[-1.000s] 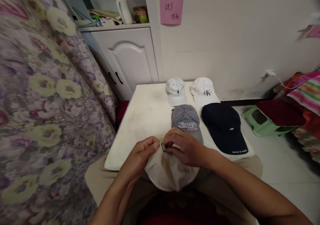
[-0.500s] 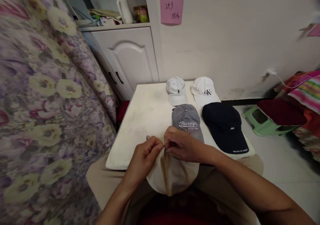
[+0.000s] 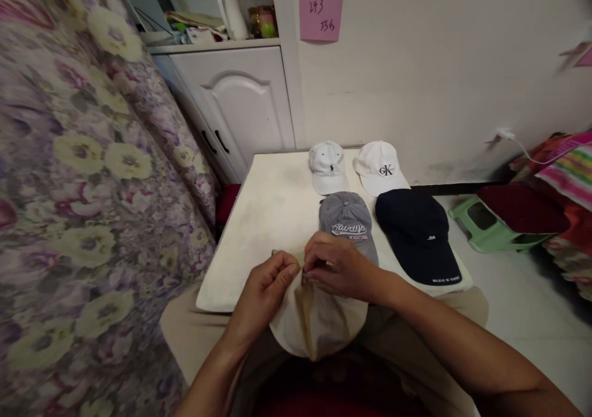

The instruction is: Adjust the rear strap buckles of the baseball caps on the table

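Note:
A cream cap (image 3: 319, 324) hangs over the near table edge above my lap, its rounded side towards me. My left hand (image 3: 268, 287) pinches the cap's upper edge between thumb and fingers. Close beside it, my right hand (image 3: 340, 266) is closed on the same edge, at a small dark piece that I cannot make out clearly. Just beyond my right hand lies a grey cap (image 3: 346, 213) with white lettering. To its right rests a dark navy cap (image 3: 414, 229), brim towards me.
Behind these, a pale cap (image 3: 327, 161) and a white cap (image 3: 379, 161) lie on the cream table (image 3: 263, 201). A flowered curtain (image 3: 102, 219) hangs on the left. A green stool (image 3: 490, 226) stands at the right; a white cabinet (image 3: 240, 108) is behind.
My right hand's fingers have shifted slightly at the cap's edge, opening a little gap between them. My left hand keeps its pinch. The view has tilted slightly.

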`<act>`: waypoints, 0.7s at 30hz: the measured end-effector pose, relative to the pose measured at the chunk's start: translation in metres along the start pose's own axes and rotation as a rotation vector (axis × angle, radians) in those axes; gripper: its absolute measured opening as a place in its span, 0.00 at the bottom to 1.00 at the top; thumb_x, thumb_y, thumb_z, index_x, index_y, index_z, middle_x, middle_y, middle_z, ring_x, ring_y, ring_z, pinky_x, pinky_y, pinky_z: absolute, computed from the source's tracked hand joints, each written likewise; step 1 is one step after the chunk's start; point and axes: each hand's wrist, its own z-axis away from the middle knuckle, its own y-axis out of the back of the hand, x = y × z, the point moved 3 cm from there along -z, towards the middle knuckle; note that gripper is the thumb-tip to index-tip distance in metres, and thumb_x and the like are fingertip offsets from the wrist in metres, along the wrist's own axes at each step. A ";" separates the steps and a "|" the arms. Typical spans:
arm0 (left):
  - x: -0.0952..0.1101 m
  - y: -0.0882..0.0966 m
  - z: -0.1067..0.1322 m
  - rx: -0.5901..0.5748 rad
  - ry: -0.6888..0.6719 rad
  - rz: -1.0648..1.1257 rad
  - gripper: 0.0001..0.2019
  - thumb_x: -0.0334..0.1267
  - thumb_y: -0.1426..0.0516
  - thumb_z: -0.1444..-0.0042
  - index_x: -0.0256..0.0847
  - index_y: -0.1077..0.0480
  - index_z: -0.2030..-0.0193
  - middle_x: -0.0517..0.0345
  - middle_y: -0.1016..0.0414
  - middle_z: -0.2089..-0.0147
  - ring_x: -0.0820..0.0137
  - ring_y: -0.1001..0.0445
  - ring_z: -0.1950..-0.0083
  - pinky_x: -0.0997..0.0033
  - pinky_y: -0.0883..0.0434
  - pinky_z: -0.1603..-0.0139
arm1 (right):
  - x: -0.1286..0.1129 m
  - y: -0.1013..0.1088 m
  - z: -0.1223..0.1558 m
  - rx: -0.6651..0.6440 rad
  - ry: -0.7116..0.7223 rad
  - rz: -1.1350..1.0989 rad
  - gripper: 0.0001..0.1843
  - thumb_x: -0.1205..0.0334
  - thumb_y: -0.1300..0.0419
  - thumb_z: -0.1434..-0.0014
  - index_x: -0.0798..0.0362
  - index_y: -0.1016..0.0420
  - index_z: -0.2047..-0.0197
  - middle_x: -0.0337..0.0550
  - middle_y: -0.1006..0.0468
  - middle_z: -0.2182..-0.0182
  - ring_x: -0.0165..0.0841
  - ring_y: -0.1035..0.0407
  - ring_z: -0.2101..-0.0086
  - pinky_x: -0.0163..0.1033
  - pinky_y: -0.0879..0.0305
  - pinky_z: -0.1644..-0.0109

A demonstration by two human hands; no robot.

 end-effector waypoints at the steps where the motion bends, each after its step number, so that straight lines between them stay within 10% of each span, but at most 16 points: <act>1: 0.002 0.000 0.000 0.013 -0.022 -0.045 0.14 0.45 0.45 0.38 0.40 0.33 0.71 0.63 0.36 0.74 0.72 0.40 0.72 0.75 0.42 0.71 | -0.001 -0.001 0.000 -0.008 -0.025 0.022 0.06 0.72 0.40 0.41 0.52 0.30 0.66 0.40 0.30 0.63 0.31 0.32 0.64 0.37 0.35 0.60; 9: -0.001 0.002 -0.001 -0.092 -0.050 -0.077 0.13 0.45 0.46 0.36 0.39 0.32 0.68 0.62 0.34 0.71 0.72 0.39 0.69 0.75 0.41 0.70 | 0.004 0.001 -0.005 -0.197 -0.006 -0.100 0.08 0.73 0.42 0.42 0.51 0.34 0.66 0.40 0.33 0.62 0.31 0.36 0.63 0.37 0.36 0.58; 15: -0.010 0.006 -0.005 -0.192 -0.019 0.051 0.13 0.46 0.44 0.37 0.39 0.31 0.65 0.63 0.35 0.70 0.74 0.41 0.71 0.76 0.43 0.72 | 0.022 0.002 -0.009 -0.345 0.003 -0.575 0.07 0.60 0.37 0.39 0.52 0.31 0.66 0.40 0.32 0.63 0.31 0.36 0.62 0.38 0.37 0.55; 21: -0.009 0.005 -0.005 -0.281 0.029 0.072 0.14 0.48 0.44 0.39 0.38 0.31 0.64 0.63 0.35 0.70 0.74 0.40 0.70 0.75 0.42 0.70 | 0.043 -0.025 -0.003 -0.224 -0.205 -1.101 0.17 0.50 0.31 0.47 0.52 0.32 0.68 0.39 0.33 0.62 0.30 0.36 0.65 0.35 0.37 0.61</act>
